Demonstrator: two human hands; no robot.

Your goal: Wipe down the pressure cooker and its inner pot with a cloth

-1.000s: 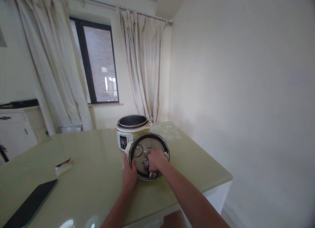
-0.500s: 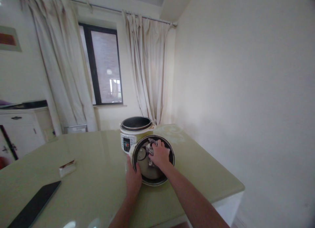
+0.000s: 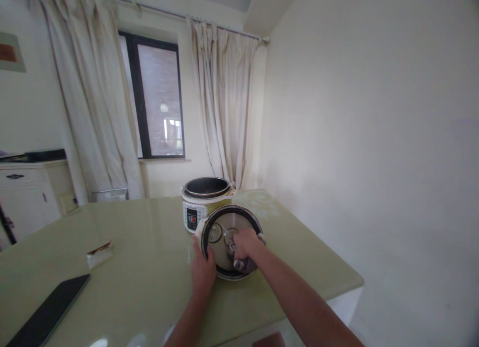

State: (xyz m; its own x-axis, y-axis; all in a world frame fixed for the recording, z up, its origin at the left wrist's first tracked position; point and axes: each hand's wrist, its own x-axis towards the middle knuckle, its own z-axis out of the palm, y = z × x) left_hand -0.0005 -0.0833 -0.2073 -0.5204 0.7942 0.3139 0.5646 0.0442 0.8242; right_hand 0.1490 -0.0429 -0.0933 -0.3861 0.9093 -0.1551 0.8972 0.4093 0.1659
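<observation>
The round lid (image 3: 222, 252) of an electric pressure cooker is tilted up, its metal inner side and black sealing ring facing me. My left hand (image 3: 203, 264) grips the lid's left rim, thumb on the inside edge. Bunched in my right hand (image 3: 247, 243) is a dark patterned cloth (image 3: 245, 264), pressed on the lid's inner face right of centre. Directly behind the lid stands the white-and-green cooker body (image 3: 207, 199), uncovered, with a control panel on its front.
The pale green table (image 3: 149, 247) carries a dark flat tablet-like object (image 3: 48, 309) at the left and a small white packet (image 3: 99, 255) beyond it. A plain wall (image 3: 366, 137) rises on the right. A curtained window (image 3: 160, 97) is at the back.
My right hand has moved down with the cloth, from the lid's upper right toward its lower right, uncovering the middle of the inner face. My left hand keeps its hold on the rim.
</observation>
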